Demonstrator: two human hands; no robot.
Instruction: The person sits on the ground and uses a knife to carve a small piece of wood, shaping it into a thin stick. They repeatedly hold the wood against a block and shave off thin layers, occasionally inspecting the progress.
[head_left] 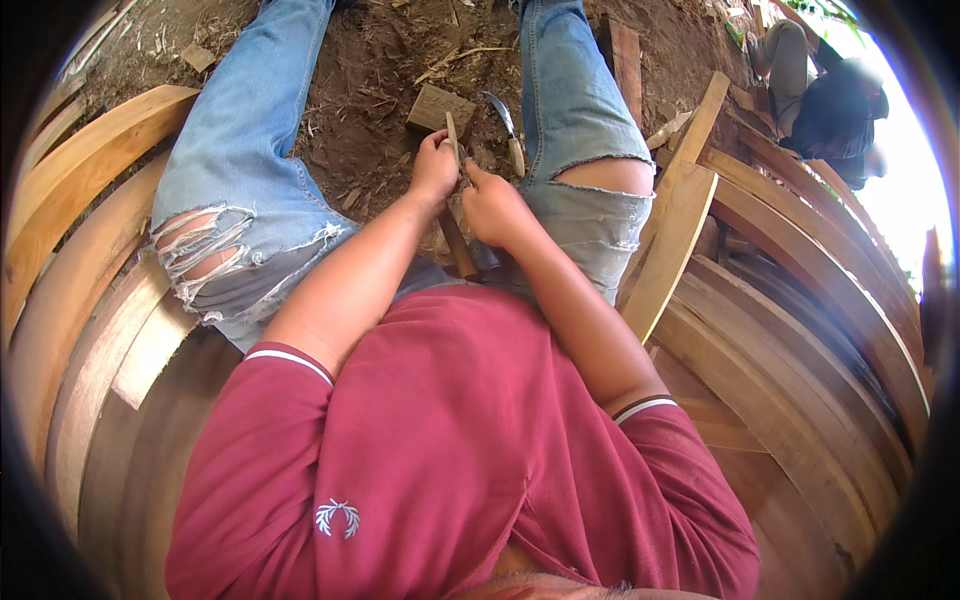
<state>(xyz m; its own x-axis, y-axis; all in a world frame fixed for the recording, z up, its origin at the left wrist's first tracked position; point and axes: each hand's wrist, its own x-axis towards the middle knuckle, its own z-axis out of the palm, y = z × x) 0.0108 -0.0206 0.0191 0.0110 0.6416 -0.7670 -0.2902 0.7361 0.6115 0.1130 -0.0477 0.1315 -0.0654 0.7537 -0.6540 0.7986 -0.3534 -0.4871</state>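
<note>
While I watched from a distance, the left hand [435, 168] gripped a thin wooden piece [452, 131], its tip overlapping the wooden block [430, 103] in my view.
Nearer me than the block, the right hand [493, 208] was curled beside the piece; I couldn't tell what, if anything, it held. A curved knife [516, 152] lay right of the block. I judged that a firm left grip and unhurried right fingers would serve best.

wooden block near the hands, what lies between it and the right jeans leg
In the head view, a curved-bladed knife lies between the wooden block and the right jeans leg.
</note>
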